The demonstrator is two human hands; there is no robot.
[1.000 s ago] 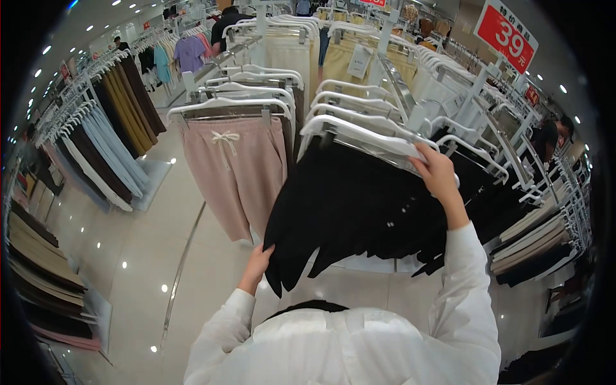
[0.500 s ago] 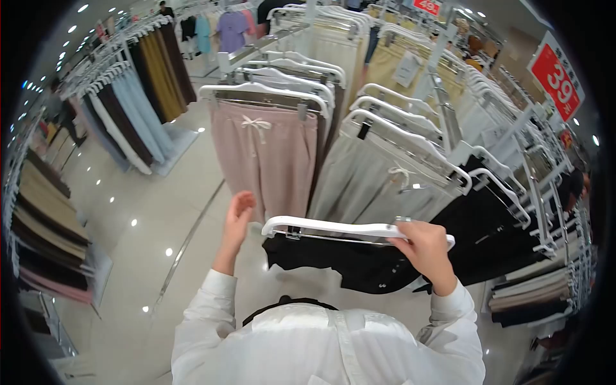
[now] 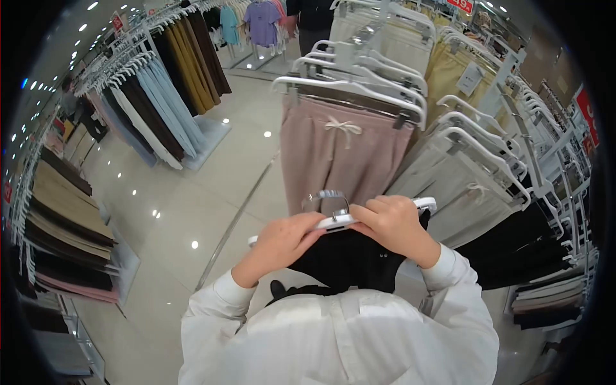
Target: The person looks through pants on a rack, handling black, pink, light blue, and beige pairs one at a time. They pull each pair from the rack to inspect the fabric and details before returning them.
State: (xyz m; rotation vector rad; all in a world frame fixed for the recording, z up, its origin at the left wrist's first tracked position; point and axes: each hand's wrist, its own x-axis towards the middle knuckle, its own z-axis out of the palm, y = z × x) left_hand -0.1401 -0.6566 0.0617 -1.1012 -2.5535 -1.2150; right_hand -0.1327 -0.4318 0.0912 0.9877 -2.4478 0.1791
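Note:
A white clip hanger point(image 3: 336, 222) lies across my front, its metal hook turned up between my hands. My left hand point(image 3: 281, 244) is closed on the bar just left of the hook. Just to the right of the hook, my right hand point(image 3: 391, 226) grips the same bar. Below it hang black pants point(image 3: 350, 260), partly hidden by my hands and arms. Straight ahead, pink drawstring pants point(image 3: 343, 147) hang at the end of a rack, with light grey drawstring pants point(image 3: 459, 186) to their right.
More black pants point(image 3: 513, 247) hang at the right. Racks of trousers point(image 3: 173, 106) and folded-over garments point(image 3: 70, 212) line the left, beyond the shiny tiled floor point(image 3: 221, 173). At the back, a person in dark clothes point(image 3: 314, 25) stands near a purple T-shirt point(image 3: 262, 22).
My left hand has come from open in the air onto the hanger. My right hand has slid from its right end toward the hook. The view has swung left.

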